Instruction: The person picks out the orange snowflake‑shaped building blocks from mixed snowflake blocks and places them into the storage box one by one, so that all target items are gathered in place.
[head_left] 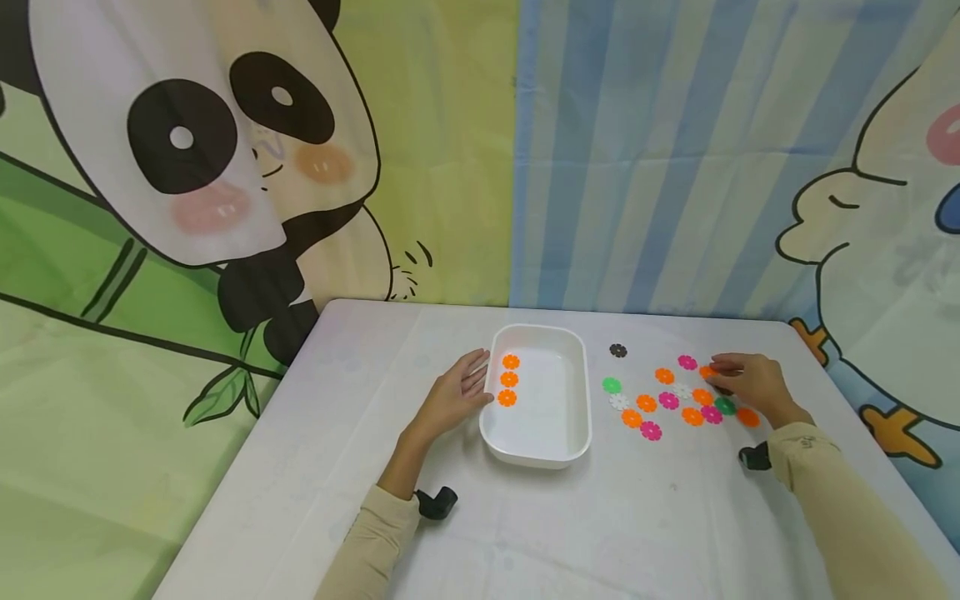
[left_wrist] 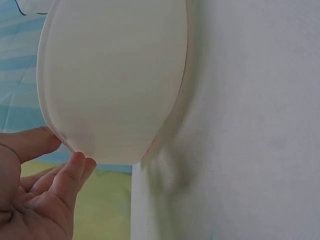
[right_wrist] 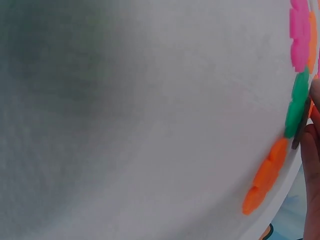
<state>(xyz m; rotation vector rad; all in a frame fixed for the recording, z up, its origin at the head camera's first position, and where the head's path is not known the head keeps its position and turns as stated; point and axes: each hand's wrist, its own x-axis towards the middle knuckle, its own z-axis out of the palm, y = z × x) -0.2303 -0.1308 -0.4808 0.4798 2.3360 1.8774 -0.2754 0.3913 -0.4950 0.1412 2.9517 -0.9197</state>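
Note:
A white rectangular tray point(head_left: 536, 457) holds 3 orange flower-shaped pieces point(head_left: 508, 380) in a column along its left side. My left hand point(head_left: 455, 397) is at the tray's left side, thumb and fingertips touching the rim. In the left wrist view, the fingers point(left_wrist: 67, 182) lie close along the tray's outer wall point(left_wrist: 117, 90). Over the right end of the scattered pieces, my right hand point(head_left: 753, 385) pinches an orange flower piece point(head_left: 706, 372) between thumb and forefinger. A dark flower piece point(right_wrist: 301, 125) sits under that hand, mostly covered in the head view.
Right of the tray lie several loose flower pieces: orange, a pink one point(head_left: 651, 431), a light green one point(head_left: 612, 385), a darker green one point(right_wrist: 297, 105) and a white one point(head_left: 619, 402). A dark brown one point(head_left: 618, 350) lies farther back. A cartoon-printed curtain point(head_left: 450, 150) hangs behind the white table point(head_left: 570, 533).

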